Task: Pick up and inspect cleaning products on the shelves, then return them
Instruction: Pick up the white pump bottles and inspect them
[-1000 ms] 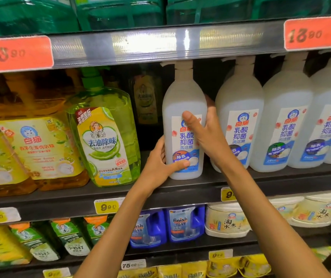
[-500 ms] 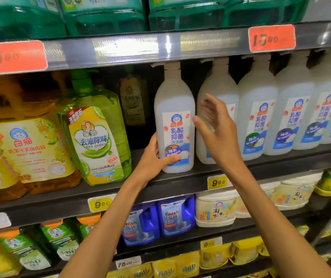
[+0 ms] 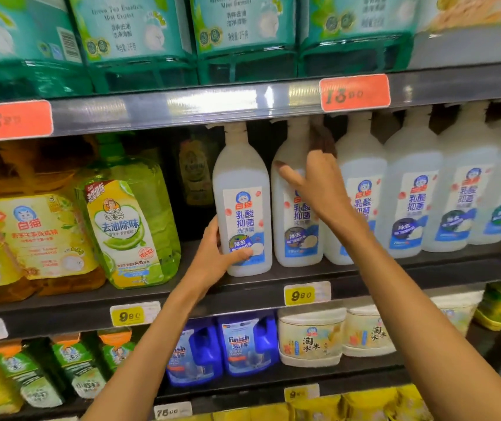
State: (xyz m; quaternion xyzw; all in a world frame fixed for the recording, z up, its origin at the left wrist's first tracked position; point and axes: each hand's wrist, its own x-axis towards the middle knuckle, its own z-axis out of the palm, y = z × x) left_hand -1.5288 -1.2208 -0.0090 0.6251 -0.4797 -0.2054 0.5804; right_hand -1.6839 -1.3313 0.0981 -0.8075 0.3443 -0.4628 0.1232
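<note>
Centrally, left hand grips the white bottle standing upright on the middle shelf (thumb across its label); right hand, fingers spread, reaches the neighbouring bottle.

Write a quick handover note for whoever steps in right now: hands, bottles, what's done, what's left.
Left hand: grips the base of the leftmost white bottle, which stands on the middle shelf.
Right hand: open, fingers up at the neck of the second white bottle, not gripping.
Done: leftmost bottle is on the shelf.
Left: release it, then probably pick up and inspect the second bottle.
</note>
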